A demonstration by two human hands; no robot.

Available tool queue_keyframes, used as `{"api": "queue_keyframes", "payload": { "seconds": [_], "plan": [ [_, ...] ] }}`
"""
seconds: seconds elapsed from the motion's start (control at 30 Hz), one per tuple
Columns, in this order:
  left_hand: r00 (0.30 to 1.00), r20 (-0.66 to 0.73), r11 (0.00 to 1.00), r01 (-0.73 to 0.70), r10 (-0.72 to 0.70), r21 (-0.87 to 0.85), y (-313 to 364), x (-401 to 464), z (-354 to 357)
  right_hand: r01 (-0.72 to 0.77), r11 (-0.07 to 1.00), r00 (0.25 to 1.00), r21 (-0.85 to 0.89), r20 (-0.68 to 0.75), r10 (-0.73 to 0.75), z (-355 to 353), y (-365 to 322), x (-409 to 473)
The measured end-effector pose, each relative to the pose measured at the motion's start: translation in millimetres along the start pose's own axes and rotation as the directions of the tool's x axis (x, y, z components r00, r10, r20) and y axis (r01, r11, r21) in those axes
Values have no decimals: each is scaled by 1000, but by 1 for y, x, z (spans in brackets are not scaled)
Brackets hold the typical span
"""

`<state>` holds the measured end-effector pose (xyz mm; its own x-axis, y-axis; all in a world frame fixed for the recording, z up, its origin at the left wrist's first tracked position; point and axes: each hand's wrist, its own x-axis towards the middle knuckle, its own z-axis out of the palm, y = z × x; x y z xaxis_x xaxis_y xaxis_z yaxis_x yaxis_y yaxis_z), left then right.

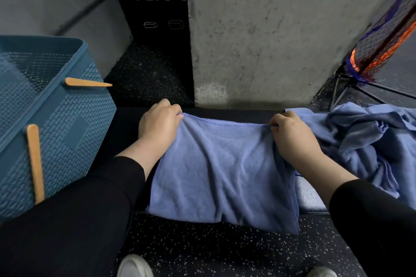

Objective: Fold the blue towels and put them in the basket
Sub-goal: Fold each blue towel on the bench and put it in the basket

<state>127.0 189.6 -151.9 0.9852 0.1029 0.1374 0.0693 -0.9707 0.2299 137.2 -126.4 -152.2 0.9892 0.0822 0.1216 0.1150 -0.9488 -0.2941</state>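
Here, soft, limp blue microfibre towel (222, 168) draped over dark padded worktop (128, 123), likely light and floppy; best held at corners. Left hand (158, 122) and right hand (290, 139) pinching far corners. Blue woven-plastic basket (74, 123) just left.

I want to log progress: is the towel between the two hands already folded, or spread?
Partly folded: the towel lies doubled on the bench, layered edges visible at its right side, both hands pinching its far corners.
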Motion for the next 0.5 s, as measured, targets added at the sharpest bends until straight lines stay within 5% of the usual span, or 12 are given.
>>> {"api": "queue_keyframes", "payload": {
  "seconds": [0.33,0.5],
  "plan": [
    [998,33,998,-59,60,-22,-7,-5,-9,37,994,995,-98,94,-28,-7,0,3],
    [1000,12,965,24,-22,-262,0,-18,-47,-17,998,1000,58,-2,17,-41,-10,-2]
  ]
}}
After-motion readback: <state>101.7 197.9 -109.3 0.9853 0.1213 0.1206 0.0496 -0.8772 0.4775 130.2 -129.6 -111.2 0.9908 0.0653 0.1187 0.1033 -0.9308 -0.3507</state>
